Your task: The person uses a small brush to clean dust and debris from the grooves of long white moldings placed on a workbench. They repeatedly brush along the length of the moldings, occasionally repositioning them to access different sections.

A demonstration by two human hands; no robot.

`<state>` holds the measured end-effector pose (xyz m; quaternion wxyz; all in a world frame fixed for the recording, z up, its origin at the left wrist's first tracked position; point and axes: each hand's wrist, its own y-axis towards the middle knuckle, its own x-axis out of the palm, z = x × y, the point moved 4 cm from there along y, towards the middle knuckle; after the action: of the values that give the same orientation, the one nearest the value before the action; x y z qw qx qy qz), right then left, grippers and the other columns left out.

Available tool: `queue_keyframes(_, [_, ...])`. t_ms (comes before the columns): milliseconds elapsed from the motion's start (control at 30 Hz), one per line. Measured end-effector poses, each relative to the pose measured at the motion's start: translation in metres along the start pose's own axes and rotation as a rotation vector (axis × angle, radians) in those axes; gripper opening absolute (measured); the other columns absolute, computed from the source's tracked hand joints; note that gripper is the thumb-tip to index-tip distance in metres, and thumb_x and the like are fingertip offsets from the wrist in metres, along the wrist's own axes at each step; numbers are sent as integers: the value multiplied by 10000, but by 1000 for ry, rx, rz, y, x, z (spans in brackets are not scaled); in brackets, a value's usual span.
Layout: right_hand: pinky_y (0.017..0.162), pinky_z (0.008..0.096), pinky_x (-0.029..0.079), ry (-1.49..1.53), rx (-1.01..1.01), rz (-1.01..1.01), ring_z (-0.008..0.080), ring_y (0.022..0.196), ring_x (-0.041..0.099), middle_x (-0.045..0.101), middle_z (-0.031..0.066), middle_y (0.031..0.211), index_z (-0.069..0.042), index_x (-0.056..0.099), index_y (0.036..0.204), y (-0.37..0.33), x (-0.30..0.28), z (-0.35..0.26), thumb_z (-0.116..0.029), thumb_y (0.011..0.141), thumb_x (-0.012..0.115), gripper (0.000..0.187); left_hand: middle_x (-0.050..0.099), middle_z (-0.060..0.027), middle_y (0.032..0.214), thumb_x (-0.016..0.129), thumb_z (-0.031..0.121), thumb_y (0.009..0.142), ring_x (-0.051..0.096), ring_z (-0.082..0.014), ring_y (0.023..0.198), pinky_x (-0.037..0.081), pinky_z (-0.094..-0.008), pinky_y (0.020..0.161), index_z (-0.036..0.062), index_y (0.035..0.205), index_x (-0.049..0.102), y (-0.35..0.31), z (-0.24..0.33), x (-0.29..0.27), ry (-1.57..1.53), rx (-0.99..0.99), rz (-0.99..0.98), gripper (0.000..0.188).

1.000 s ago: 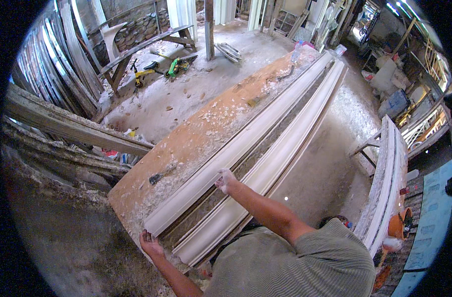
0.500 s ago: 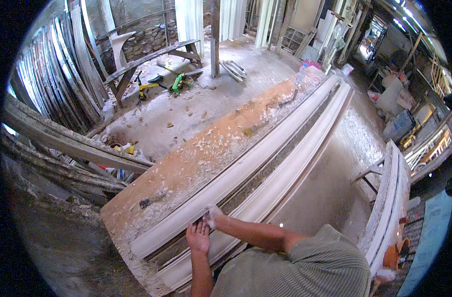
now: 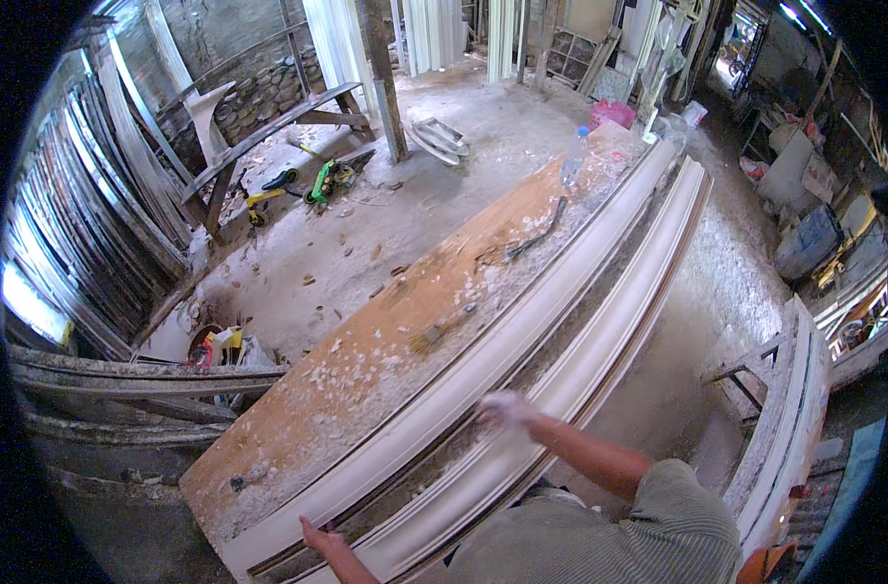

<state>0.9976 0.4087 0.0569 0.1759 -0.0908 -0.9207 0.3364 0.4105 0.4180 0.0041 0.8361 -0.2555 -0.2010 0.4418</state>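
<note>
Two long white mouldings lie side by side on the worktable, a dark, debris-strewn gap between them. Near the close end of the far moulding (image 3: 395, 433), my left hand (image 3: 322, 537) has its thumb stretched out and its fingers apart, at the edge by the gap. My right hand (image 3: 507, 409), coated in white powder, is over the gap farther up, beside the near moulding (image 3: 522, 428). Its fingers are blurred, so their grip is hard to make out. A brush (image 3: 429, 339) lies among white crumbs on the worktable (image 3: 366, 331).
A dark bent tool (image 3: 538, 232) and a clear bottle (image 3: 574, 161) are toward the table's far end, near a pink bag (image 3: 614, 114). Left of the table stand a bench (image 3: 269, 136), a post (image 3: 383, 88) and a small green-yellow ride-on toy (image 3: 319, 182). Another narrow bench (image 3: 784, 419) stands at right.
My hands were close together over the gap; now they are apart. The left has moved toward the mouldings' near end, the right farther up along them. The view has shifted.
</note>
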Motion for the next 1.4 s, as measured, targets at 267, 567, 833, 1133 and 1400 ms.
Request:
queue_keyframes(267, [817,464,546,320,-85,500,353,1152,623,488,265,1415,-29,381,1479,20,-185,-103,-397,988,493,624,616,-72,1218,731,448,833,545,-230,1102,391,-441,863,132,1185,598,-4,4,-1,172,61,28,491])
queue_keyframes(567, [701,541,549,174,-125,688,415,1079,619,451,240,1396,-104,153,1527,26,-160,-128,-430,886,667,884,596,-67,1225,732,461,836,554,-227,1064,417,-435,851,151,1168,604,-7,3,-14,140,169,6,472])
queue_keyframes(833, [463,355,428,267,-150,711,251,721,640,640,114,1002,-66,554,1158,41,-168,-120,-411,865,680,470,631,-16,1099,728,445,826,566,-197,956,425,-394,740,153,1102,617,35,1,-21,131,98,50,416])
queue_keyframes(1133, [491,411,472,-386,-417,884,224,595,626,669,87,737,-13,711,814,79,-190,-160,-307,873,695,300,632,-58,893,763,416,810,571,-190,720,406,-356,528,125,962,593,23,40,16,307,235,2,370])
queue_keyframes(1400, [859,496,513,-823,-287,790,492,999,648,655,361,1019,103,676,991,92,-156,-229,-516,803,680,646,607,-125,930,773,405,770,556,-245,731,413,-392,556,44,1018,544,18,43,92,419,320,128,494])
